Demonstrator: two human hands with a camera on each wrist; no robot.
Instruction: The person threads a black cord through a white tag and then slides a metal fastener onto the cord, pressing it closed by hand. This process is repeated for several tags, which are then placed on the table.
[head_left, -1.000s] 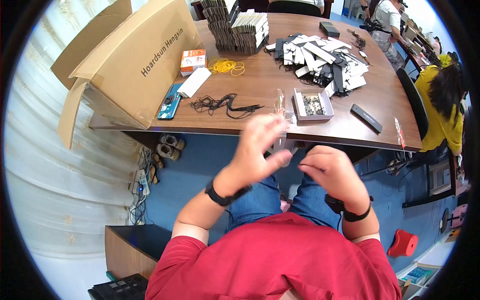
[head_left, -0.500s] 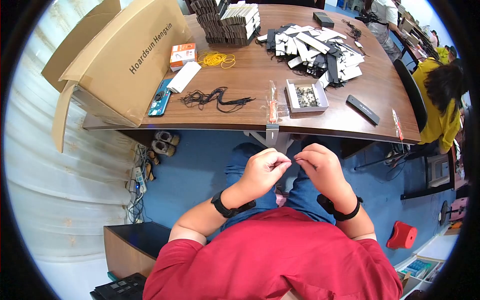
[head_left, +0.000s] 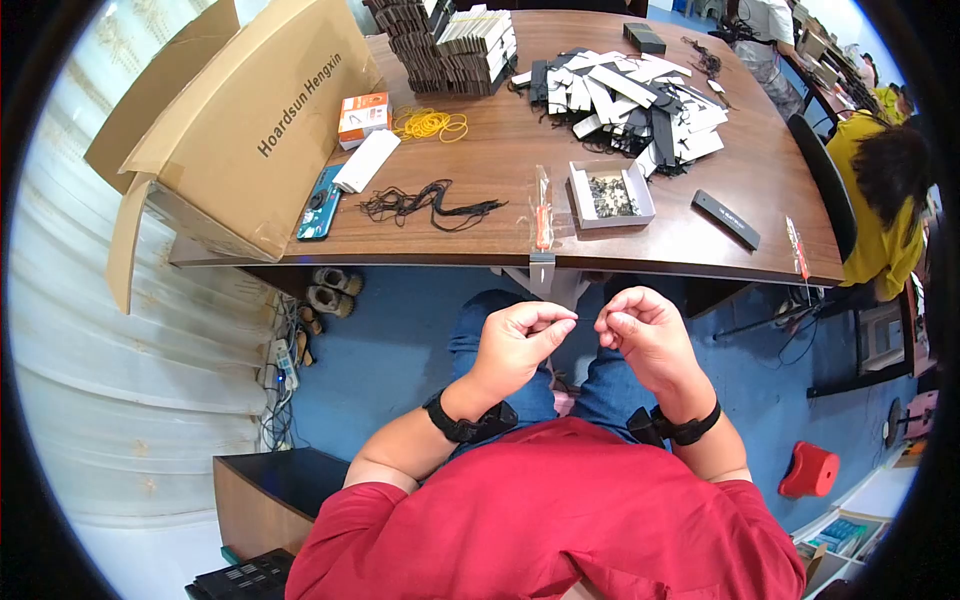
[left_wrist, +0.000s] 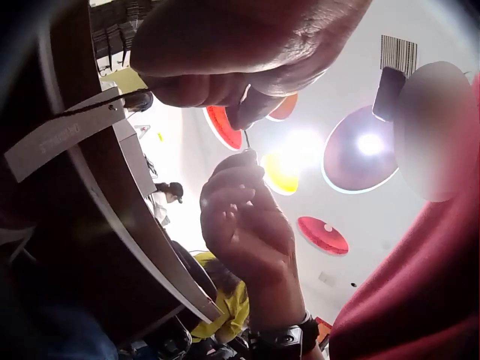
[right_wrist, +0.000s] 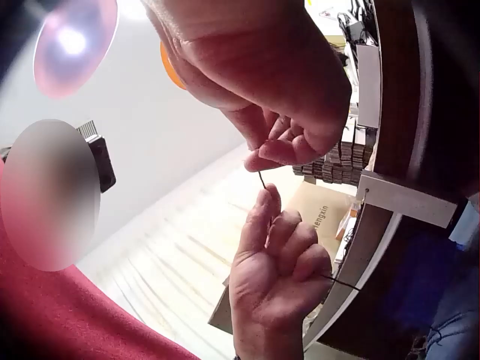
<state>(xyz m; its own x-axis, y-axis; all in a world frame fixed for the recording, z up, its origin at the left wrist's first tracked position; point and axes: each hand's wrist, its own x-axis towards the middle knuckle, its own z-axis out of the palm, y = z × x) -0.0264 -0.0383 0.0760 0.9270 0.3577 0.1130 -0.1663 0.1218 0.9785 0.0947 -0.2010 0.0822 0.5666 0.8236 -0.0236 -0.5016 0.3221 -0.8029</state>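
A short stretch of thin dark cord point(right_wrist: 262, 180) runs between my two hands, held above my lap in front of the table. My left hand point(head_left: 515, 340) pinches it between thumb and forefinger, and a loose length of it trails from that hand in the left wrist view. Opposite, my right hand point(head_left: 655, 340) pinches the cord at its fingertips, the other fingers curled. A flat tag point(head_left: 541, 268) with a small hole juts over the table's front edge, beyond the hands. Behind it lies an orange stick-like item point(head_left: 543, 228) in clear plastic.
Across the table point(head_left: 460, 155) are a bundle of black cords point(head_left: 435, 205), an open white box point(head_left: 612, 195) of small parts, a heap of black and white tags point(head_left: 640, 105), yellow bands point(head_left: 430, 123), a black bar point(head_left: 726, 218) and a large carton point(head_left: 260, 140).
Both hands came down and together over the lap, fingertips meeting. Since then they have drawn slightly apart with cord between them, and the right hand has turned.
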